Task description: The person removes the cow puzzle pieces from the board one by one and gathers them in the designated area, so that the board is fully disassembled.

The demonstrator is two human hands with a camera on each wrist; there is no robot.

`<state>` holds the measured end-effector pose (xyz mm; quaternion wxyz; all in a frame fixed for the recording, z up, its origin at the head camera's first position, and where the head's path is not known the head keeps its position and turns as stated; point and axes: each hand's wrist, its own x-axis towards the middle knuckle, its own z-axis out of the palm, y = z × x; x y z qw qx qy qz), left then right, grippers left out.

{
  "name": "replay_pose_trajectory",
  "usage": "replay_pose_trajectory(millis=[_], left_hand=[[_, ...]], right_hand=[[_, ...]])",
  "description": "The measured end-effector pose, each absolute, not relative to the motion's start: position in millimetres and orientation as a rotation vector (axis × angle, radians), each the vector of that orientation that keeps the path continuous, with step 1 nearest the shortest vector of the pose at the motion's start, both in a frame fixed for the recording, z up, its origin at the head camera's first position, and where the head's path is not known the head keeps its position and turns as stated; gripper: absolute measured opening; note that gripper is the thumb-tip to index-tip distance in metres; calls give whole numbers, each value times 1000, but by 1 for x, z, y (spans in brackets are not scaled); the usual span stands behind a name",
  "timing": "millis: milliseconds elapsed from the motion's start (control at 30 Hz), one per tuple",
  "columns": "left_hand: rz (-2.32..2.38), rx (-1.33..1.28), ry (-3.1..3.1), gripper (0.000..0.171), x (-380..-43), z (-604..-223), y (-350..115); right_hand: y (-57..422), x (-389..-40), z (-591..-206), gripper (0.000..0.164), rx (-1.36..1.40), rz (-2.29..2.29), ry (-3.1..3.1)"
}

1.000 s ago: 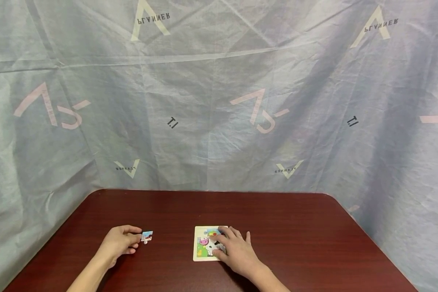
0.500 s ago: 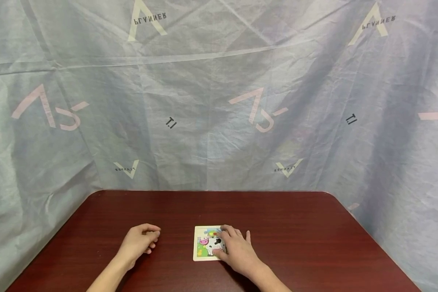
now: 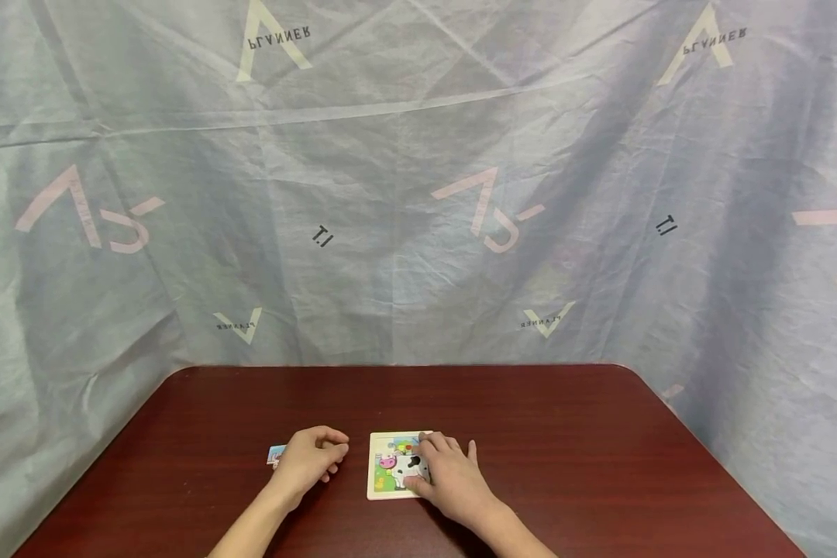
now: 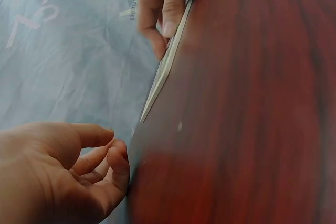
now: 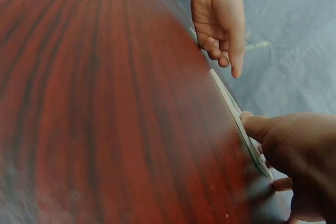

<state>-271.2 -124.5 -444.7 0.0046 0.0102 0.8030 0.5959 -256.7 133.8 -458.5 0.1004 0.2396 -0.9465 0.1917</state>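
Note:
A jigsaw puzzle (image 3: 390,479) with a cow picture lies in a pale frame at the middle of the table. My right hand (image 3: 456,479) rests on its right side, thumb and fingers touching the picture and covering part of it. The little finger sticks out to the right. Left of the puzzle, my left hand (image 3: 307,463) hovers over the table with loosely curled fingers. In the left wrist view nothing shows between these left fingers (image 4: 116,169). A loose puzzle piece (image 3: 275,453) lies on the table behind the left hand, partly hidden by it.
The dark red wooden table (image 3: 565,449) has rounded far corners. A grey printed cloth (image 3: 390,294) hangs behind it and along both sides.
My left hand has moved right, past the loose piece and closer to the puzzle; the piece stays on the table. The right hand keeps its place on the puzzle.

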Motion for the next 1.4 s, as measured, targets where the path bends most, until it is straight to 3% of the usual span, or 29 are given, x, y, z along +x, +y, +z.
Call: replay_pose_trajectory(millis=[567, 933, 1400], left_hand=[[1725, 155, 2668, 16, -283, -447, -78], [1294, -52, 2931, 18, -288, -442, -58], [1243, -151, 2945, 16, -287, -441, -47]], right_hand=[[132, -256, -458, 43, 686, 497, -2794], [133, -255, -458, 43, 684, 478, -2786], [133, -255, -460, 42, 675, 465, -2759]])
